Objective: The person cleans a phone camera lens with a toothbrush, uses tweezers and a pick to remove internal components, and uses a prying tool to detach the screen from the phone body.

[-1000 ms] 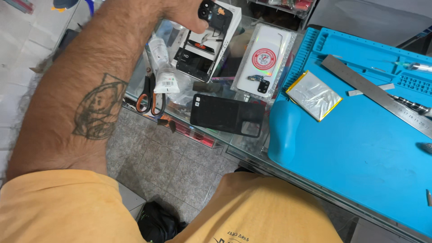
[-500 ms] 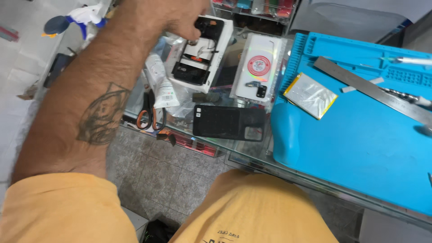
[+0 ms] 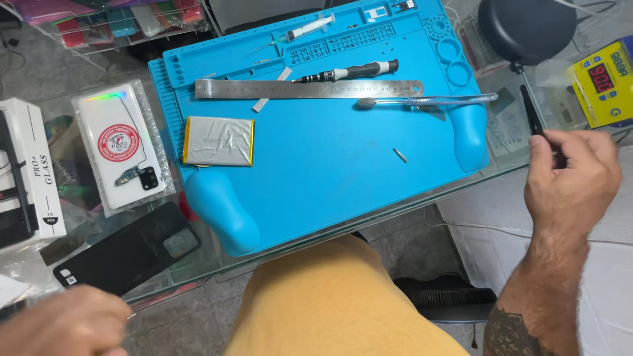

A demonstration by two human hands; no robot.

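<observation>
My right hand (image 3: 570, 178) is at the right, past the edge of the blue work mat (image 3: 330, 178), shut on black tweezers (image 3: 531, 109) that point up and away. My left hand (image 3: 66, 326) lies low at the bottom left corner with its back to the camera and its fingers curled out of sight, just below a black phone (image 3: 128, 250) on the glass table. On the mat lie a silver battery pouch (image 3: 219, 140), a steel ruler (image 3: 308, 88), a black screwdriver (image 3: 346, 70), a clear toothbrush (image 3: 425, 100) and a small metal bit (image 3: 399, 155).
A white phone back in a plastic sleeve (image 3: 119, 148) and a white box (image 3: 30, 175) sit left of the mat. A syringe (image 3: 306, 28) lies at the mat's far edge. A black round lamp head (image 3: 524, 29) and a yellow device with a red display (image 3: 603, 79) stand at the far right.
The view has swung right onto the whole mat. My left hand left the box and dropped to the bottom left. My right hand came into view holding tweezers.
</observation>
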